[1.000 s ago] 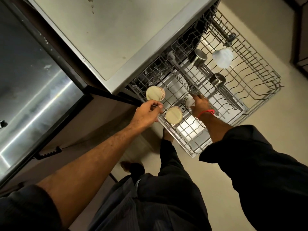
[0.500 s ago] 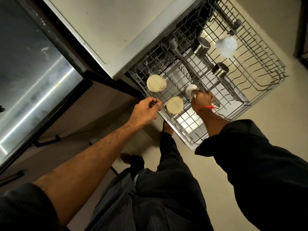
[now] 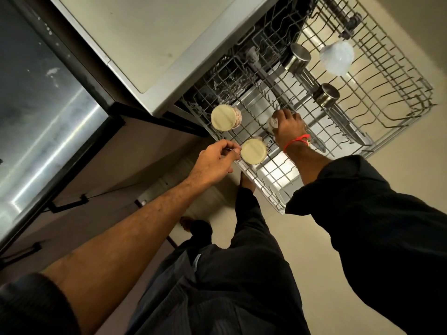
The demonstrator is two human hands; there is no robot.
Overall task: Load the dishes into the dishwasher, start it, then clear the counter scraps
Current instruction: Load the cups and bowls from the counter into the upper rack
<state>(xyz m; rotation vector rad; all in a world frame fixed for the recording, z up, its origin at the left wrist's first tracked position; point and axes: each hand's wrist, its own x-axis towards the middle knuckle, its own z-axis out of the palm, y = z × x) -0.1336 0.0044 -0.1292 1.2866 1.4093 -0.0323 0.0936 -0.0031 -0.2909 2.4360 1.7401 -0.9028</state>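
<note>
While under right hand (image 3: 289, 126) (curled), cup (image 3: 272, 123) rests.

**Around the dishwasher: cabinets, floor and clothing**

A dark glossy panel (image 3: 41, 112) with streaked reflections fills the left side, framed in black. Below it run brown cabinet fronts (image 3: 135, 165) with black bar handles (image 3: 69, 204). A pale beige floor (image 3: 314, 250) spreads under the scene. The person wears dark trousers (image 3: 229, 274), a black sleeve (image 3: 377, 228) and a red thread bracelet (image 3: 296, 141), and a bare foot (image 3: 187, 222) shows on the floor
</note>
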